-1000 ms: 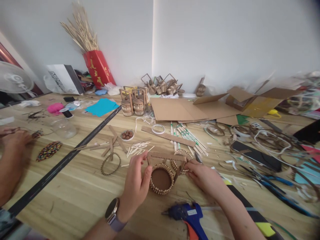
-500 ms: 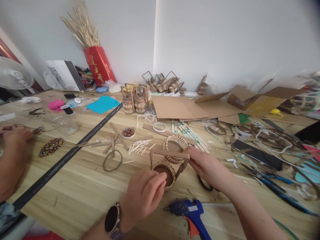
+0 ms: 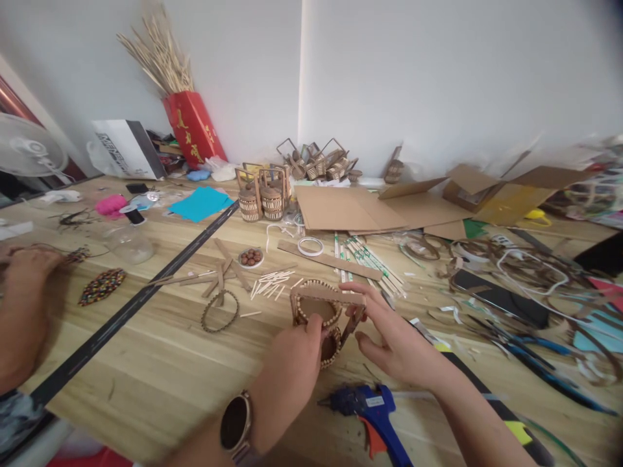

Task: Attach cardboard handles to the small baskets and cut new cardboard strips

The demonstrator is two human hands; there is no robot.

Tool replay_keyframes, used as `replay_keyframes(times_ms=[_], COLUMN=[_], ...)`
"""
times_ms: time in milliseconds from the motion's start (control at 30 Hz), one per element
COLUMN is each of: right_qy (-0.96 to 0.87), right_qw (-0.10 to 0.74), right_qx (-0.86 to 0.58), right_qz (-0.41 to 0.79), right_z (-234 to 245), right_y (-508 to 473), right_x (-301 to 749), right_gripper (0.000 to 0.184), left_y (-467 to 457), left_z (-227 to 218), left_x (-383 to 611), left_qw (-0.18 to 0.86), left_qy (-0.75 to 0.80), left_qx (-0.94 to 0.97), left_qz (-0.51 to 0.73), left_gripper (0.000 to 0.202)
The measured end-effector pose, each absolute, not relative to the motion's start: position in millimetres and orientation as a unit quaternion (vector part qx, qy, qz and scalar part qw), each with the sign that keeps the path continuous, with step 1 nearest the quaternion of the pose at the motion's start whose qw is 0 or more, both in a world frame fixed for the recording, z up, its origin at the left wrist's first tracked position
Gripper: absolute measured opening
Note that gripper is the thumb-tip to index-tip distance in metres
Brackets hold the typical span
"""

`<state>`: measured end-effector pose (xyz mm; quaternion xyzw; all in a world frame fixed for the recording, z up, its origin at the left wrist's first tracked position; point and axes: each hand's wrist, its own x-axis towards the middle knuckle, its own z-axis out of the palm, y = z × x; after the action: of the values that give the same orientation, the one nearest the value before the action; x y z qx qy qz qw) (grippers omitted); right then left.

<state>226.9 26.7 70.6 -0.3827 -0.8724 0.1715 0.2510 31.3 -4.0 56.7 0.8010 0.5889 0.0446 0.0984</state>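
My left hand (image 3: 292, 357), with a watch on its wrist, pinches the near rim of a small round basket piece (image 3: 318, 306). This piece has a brown base and a pale stick-like edge. It is inside the brown square handle frame (image 3: 331, 297), above a second round basket piece (image 3: 331, 349) that the hand partly covers. At the frame's right upright is my right hand (image 3: 394, 334), its thumb and fingers apart. Its fingertips are close to the frame's top right corner; whether they touch it I cannot tell. A blue glue gun (image 3: 365, 405) lies just in front.
Short pale sticks (image 3: 272, 283), a woven ring (image 3: 220, 311) and a bowl of brown beads (image 3: 250, 258) lie to the left. Pliers (image 3: 535, 363) and a black phone (image 3: 499, 298) are at right. Another person's hand (image 3: 36, 263) is at far left. Cardboard (image 3: 345, 207) lies behind.
The upper round piece has gone from my right hand to my left and moved left, into the handle frame. My right hand's fingers have spread. A dark strip with yellow patches now shows under my right forearm.
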Motion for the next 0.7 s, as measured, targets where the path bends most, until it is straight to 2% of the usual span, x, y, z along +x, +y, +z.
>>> replay_keyframes(times_ms=[100,267,367,467,700], right_qy=[-0.852,-0.851,-0.854,-0.853,-0.845], right_qw=[0.283,0.302,0.304,0.306,0.299], right_qx=[-0.412,-0.415,-0.412,-0.413,-0.417], right_qz=[0.153,0.115,0.096,0.084,0.147], right_z=[62.4,48.5,46.4,47.8,49.5], right_y=[16.1,12.7,12.8,11.8,9.7], right_x=[223.6,218.1,218.4,219.1,218.4], right_gripper=[0.051,0.021,0.014,0.012,0.018], left_y=[-10.5,-18.6,-21.9,-23.9,-24.7], left_z=[56.6,58.0,60.2,60.5,54.2], left_x=[27.9,23.6,21.0,19.3,22.1], left_qw=[0.113,0.118,0.125,0.121,0.117], left_qy=[0.575,0.565,0.560,0.561,0.552], left_qx=[0.810,0.817,0.819,0.819,0.825], left_qz=[0.034,0.012,0.002,0.005,0.025], left_gripper=[0.019,0.018,0.019,0.019,0.018])
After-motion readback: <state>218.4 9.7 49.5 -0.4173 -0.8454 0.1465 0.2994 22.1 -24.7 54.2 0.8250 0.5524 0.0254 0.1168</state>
